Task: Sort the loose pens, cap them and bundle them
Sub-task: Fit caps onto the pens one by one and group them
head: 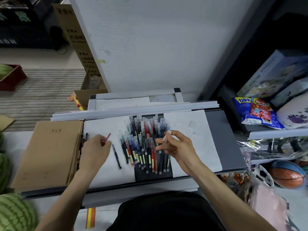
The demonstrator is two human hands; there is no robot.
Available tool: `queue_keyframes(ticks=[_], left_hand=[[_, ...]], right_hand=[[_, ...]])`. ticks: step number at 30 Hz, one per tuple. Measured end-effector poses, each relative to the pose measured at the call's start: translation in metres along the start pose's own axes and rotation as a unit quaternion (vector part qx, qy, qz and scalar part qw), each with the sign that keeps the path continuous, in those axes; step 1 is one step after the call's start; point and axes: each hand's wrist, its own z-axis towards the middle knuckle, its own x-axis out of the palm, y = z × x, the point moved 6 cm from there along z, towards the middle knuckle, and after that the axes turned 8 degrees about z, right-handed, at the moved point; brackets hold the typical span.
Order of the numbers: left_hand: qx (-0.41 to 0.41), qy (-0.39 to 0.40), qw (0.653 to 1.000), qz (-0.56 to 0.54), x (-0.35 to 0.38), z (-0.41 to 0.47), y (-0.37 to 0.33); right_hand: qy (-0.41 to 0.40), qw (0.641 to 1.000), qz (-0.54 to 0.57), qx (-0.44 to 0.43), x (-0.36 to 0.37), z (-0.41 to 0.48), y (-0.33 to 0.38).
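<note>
Left hand [95, 147] pinches a thin red pen [108, 137]; right hand [176, 145], at three o'clock, pinches a clear plastic cap [166, 136]: align both, push straight.

A small shop: boxed puzzles [273, 72], snack packets [255, 112], balls [288, 175] and watermelons [15, 212] crowd round.
</note>
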Motion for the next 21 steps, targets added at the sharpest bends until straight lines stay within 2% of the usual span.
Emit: queue_keyframes(ticks=[4,7,10,15,21], left_hand=[[0.137,0.099,0.967,-0.192,-0.002,-0.055,-0.074],[0.213,0.112,0.942,-0.234,-0.009,-0.089,-0.112],[0.233,0.106,0.933,-0.254,-0.014,-0.102,-0.129],[0.231,0.082,0.936,-0.252,-0.020,-0.102,-0.131],[0.230,0.064,0.938,-0.250,-0.022,-0.102,-0.136]], right_hand=[[0.011,0.992,0.124,0.028,0.011,-0.007,0.002],[0.018,0.981,0.187,0.046,0.022,-0.012,0.002],[0.032,0.973,0.227,0.041,0.032,-0.018,0.006],[0.056,0.979,0.198,0.002,0.042,-0.026,0.015],[0.060,0.989,0.062,-0.120,0.048,-0.031,0.013]])
